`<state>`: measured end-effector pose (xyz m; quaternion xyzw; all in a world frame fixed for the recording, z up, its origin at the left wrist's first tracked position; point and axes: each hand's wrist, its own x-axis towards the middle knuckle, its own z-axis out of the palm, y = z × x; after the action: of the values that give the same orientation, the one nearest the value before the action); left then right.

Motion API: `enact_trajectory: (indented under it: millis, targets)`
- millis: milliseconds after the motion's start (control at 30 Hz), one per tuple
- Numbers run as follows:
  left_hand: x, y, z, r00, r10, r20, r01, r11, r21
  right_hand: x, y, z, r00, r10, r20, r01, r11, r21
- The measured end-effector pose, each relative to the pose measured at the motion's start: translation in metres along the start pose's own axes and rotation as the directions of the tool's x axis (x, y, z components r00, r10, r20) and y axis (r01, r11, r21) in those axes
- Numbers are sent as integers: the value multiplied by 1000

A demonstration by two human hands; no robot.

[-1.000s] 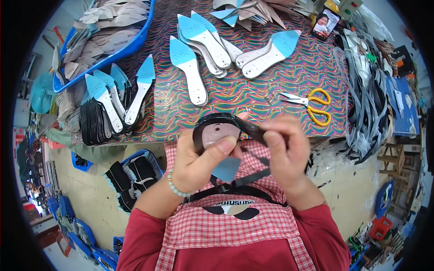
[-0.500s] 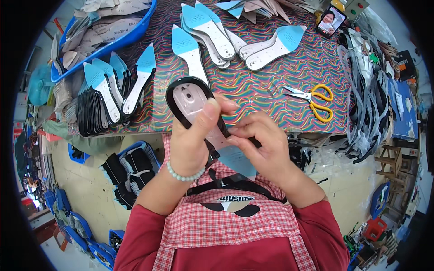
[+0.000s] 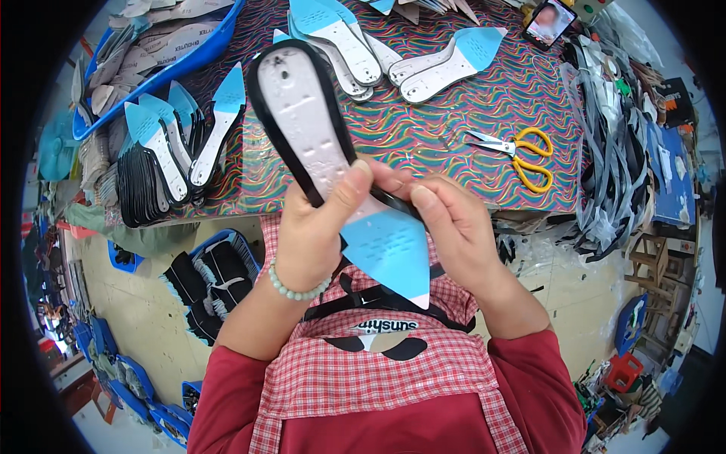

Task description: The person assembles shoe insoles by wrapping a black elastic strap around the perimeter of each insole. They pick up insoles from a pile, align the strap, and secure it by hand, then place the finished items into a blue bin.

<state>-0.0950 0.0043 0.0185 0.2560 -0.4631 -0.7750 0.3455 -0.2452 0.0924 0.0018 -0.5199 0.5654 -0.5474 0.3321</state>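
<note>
A pointed shoe insole board (image 3: 299, 113), white at the rounded heel and blue at the toe, is held over the table's front edge. Black edging stands up around its heel and runs along its sides. My left hand (image 3: 314, 231) grips it at the waist, thumb pressed on the white face. At the insole's right edge, my right hand (image 3: 457, 219) pinches the black edging strip (image 3: 395, 203) between thumb and fingers. The toe points down toward my apron. What lies beneath the insole is hidden.
Yellow-handled scissors (image 3: 534, 160) lie on the patterned tabletop (image 3: 423, 159). Plain insoles (image 3: 454, 66) lie at the back, and a stack of black-edged ones (image 3: 155, 163) stands left. A blue bin (image 3: 208, 57) holds more pieces. Dark strips (image 3: 612, 159) hang at the right beside a phone (image 3: 548, 24).
The insole has tipped so its face shows longer, its heel reaching farther over the table. Both hands stay on it; my right hand has shifted slightly right along the edge.
</note>
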Motion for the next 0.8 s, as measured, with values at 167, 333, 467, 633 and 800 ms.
enact_trajectory:
  millis: [167, 333, 467, 633, 800]
  targets:
    - [4, 0, 2, 993, 71, -99, -53, 984, 170, -17, 7, 13, 994, 62, -91, -65, 997, -31]
    - [13, 1, 10, 986, 167, -29, -159, 970, 187, 15, -11, -26, 968, 80, 239, -23, 972, -235]
    - [33, 24, 10, 876, 394, 277, -480, 757, 443, 38, -23, -26, 970, -198, 141, 232, 926, -297]
    - [42, 55, -2, 743, 339, 577, -657, 532, 534, 41, -29, -31, 912, -340, 231, 395, 879, -266]
    - [38, 27, -21, 771, 196, 606, -499, 778, 382, 17, -18, 1, 958, -282, 50, 283, 908, -310]
